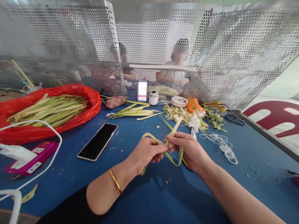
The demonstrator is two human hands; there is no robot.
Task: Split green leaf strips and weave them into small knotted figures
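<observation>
Evidently between left hand (149, 150) and right hand (185, 144), in both pinches, a leaf strip (176, 127), crossing unclear.

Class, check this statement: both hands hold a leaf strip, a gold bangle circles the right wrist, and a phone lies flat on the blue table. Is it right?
Not quite. The head view shows the bangle on the left wrist, not the right. The rest stands: both hands hold the strip, and a phone lies flat on the table.
</observation>
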